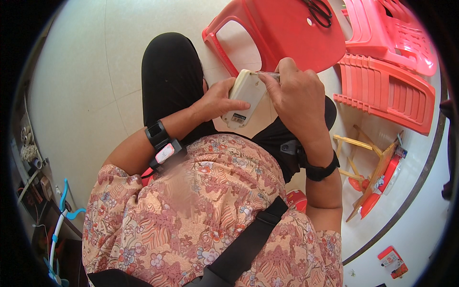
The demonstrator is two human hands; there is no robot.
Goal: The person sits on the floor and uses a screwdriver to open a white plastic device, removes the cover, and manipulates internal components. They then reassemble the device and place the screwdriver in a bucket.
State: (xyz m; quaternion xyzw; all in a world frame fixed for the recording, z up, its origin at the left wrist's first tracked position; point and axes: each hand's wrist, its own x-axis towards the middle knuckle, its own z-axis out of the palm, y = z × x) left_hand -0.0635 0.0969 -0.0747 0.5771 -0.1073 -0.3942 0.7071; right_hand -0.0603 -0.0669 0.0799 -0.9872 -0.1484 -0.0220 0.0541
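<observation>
My left hand (221, 100) grips a flat white plastic device (245, 95) by its left side, thumb across its face. The device is tilted over the gap between my knees, with a dark-and-white label near its lower end and a small keyhole-shaped opening higher up. My right hand (297, 91) is closed round a thin screwdriver (273, 75), most of its handle hidden in the fingers. Its slender metal shaft reaches left to the device's upper right corner, and the tip appears to touch there. Whether a screw sits under the tip is too small to tell.
Just beyond my hands stands a red plastic stool (296, 40) with black scissors (319, 12) on it. Stacked pink-red stools (382, 91) are on the right, near a wooden folding stool (366, 196). A red-and-white packet (393, 262) lies at lower right.
</observation>
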